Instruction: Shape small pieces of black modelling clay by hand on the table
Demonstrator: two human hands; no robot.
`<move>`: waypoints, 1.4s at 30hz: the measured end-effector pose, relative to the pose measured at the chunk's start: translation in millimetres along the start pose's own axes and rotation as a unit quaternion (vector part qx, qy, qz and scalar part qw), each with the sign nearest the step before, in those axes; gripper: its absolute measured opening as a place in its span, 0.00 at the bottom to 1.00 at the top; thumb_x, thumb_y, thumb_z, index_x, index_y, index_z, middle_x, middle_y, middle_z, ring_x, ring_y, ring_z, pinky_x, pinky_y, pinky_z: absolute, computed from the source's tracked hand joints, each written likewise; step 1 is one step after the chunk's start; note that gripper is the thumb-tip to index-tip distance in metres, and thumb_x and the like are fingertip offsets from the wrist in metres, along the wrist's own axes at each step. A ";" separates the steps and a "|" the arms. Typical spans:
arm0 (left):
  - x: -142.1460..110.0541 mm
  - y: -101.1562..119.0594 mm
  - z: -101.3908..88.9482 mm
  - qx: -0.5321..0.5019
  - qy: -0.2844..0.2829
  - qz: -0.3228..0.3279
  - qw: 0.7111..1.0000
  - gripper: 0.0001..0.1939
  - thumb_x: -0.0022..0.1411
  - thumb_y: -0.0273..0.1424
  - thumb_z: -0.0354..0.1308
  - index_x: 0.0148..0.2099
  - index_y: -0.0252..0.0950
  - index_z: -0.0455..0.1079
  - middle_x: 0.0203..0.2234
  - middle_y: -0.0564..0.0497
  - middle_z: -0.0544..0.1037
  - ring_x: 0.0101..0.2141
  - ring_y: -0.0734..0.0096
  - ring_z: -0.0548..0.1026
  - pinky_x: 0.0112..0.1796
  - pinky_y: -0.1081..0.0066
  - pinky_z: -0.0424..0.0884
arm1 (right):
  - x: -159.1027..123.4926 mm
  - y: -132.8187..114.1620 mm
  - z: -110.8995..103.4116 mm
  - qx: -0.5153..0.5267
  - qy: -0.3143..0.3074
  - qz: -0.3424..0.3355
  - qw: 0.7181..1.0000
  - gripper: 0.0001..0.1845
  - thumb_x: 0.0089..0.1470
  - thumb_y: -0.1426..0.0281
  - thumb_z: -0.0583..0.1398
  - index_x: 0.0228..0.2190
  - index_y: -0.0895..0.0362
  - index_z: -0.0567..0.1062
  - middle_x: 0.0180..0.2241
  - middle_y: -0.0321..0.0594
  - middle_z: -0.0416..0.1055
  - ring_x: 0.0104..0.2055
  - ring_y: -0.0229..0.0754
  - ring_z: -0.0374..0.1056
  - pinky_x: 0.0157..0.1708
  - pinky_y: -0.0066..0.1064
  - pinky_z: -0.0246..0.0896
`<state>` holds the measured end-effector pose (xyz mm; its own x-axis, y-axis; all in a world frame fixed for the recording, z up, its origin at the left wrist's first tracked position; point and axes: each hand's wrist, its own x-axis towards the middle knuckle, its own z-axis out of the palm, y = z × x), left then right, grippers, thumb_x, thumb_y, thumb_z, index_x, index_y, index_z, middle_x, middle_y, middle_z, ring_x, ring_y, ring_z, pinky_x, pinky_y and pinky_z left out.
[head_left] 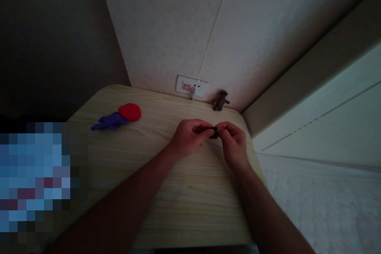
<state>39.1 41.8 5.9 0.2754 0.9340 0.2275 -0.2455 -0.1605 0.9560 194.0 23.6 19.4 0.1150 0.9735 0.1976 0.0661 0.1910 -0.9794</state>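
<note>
Both hands meet above the right part of a light wooden table (178, 190). Between their fingertips is a small black lump (213, 132), perhaps modelling clay; its exact shape is mostly covered by the fingers. My left hand (192, 137) pinches it from the left with thumb and fingers. From the other side my right hand (233, 139) pinches it too. A small dark brown figure (220, 101) with arms and legs stands behind the hands, near the wall. Over on the left lie a flat red disc (130, 112) and a purple piece of irregular shape (110, 121), touching each other.
A wall socket (192, 85) with a plug in it sits just above the table's back edge. To the right are a pale panel (327, 115) and white quilted bedding or fabric (321, 206). A blurred-out blue patch (32, 174) covers the lower left.
</note>
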 end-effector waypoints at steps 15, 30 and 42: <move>1.7 2.6 -0.7 -0.035 0.034 -0.011 0.999 0.11 0.54 0.35 0.70 0.37 0.32 0.79 0.32 0.44 0.85 0.34 0.66 0.81 0.39 0.68 0.76 | 1.0 4.3 -3.0 0.004 -0.013 -0.020 1.000 0.09 0.55 0.63 0.66 0.28 0.55 0.77 0.23 0.32 0.70 0.27 0.36 0.64 0.30 0.30 0.58; 0.8 -1.5 -4.7 0.061 0.037 0.065 0.995 0.07 0.58 0.32 0.69 0.38 0.37 0.84 0.35 0.46 0.85 0.38 0.63 0.82 0.43 0.66 0.77 | -0.4 -2.0 -3.3 -0.099 -0.010 -0.096 0.990 0.07 0.52 0.65 0.66 0.28 0.54 0.76 0.25 0.35 0.71 0.29 0.39 0.65 0.31 0.32 0.60; -1.9 -0.7 -4.8 0.153 0.051 0.108 0.981 0.07 0.63 0.30 0.65 0.42 0.39 0.84 0.36 0.46 0.86 0.38 0.65 0.82 0.41 0.68 0.76 | -1.7 5.1 -7.6 -0.135 -0.018 -0.117 0.984 0.06 0.57 0.65 0.66 0.32 0.54 0.77 0.29 0.38 0.74 0.33 0.41 0.69 0.35 0.34 0.64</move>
<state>34.3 41.6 4.0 0.1501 0.8919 0.4267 0.0067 -0.4325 0.9016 201.7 21.9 14.4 0.0300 0.9115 0.4101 0.3472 0.3752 -0.8594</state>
